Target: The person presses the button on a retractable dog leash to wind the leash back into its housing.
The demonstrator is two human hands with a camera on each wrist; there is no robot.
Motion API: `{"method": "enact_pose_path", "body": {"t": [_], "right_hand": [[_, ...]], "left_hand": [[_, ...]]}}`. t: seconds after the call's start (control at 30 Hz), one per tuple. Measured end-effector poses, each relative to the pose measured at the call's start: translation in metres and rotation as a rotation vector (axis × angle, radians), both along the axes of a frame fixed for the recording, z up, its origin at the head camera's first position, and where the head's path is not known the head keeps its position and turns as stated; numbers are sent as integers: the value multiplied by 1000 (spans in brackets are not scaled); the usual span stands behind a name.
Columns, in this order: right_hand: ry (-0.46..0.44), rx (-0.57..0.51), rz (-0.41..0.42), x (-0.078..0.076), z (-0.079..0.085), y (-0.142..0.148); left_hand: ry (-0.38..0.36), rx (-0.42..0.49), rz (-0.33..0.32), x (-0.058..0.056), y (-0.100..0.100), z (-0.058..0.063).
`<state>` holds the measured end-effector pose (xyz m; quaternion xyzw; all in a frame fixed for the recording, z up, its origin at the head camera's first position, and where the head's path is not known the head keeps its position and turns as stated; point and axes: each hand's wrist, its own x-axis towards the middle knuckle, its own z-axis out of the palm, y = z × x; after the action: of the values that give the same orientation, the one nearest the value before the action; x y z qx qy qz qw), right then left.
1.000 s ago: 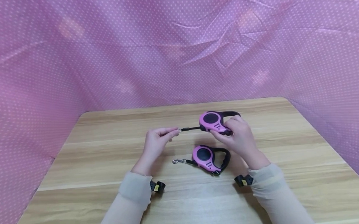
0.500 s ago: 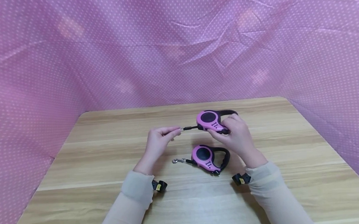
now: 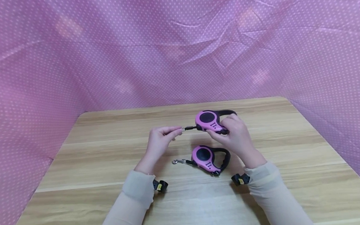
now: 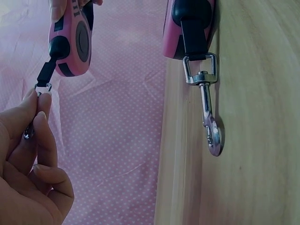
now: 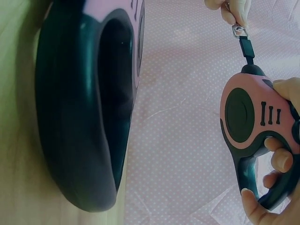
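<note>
My right hand [image 3: 236, 133] grips a pink and black retractable dog leash [image 3: 206, 117] above the table, several fingers through its handle and the thumb on the casing, as the right wrist view shows. Between thumb and fingers, my left hand [image 3: 158, 142] pinches the metal snap hook [image 4: 29, 130] at that leash's end. A short length of black strap [image 5: 246, 48] runs from the casing to the hook. On the table below lies a second matching leash [image 3: 203, 155], its handle to the right and its silver snap hook [image 4: 209, 112] pointing left.
The light wooden table [image 3: 94, 156] spreads around both hands. Pink dotted cloth [image 3: 171, 59] hangs behind it and at both sides. A small black camera sits on each wrist, the left camera [image 3: 161, 186] and the right camera [image 3: 239, 179].
The held leash has shifted slightly left with my right hand, toward my left hand. The strap between casing and hook looks shorter. The leash on the table stays put.
</note>
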<state>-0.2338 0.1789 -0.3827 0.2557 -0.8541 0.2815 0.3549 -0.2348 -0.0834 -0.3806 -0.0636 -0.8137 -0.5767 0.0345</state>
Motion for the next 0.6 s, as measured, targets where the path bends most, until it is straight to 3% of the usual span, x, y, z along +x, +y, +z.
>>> {"method": "enact_pose_path", "body": {"t": [0.6], "right_hand": [[-6,10,-7,1,-2,2]], "left_hand": [[-32,-1,4,-2,-3,-2]]}}
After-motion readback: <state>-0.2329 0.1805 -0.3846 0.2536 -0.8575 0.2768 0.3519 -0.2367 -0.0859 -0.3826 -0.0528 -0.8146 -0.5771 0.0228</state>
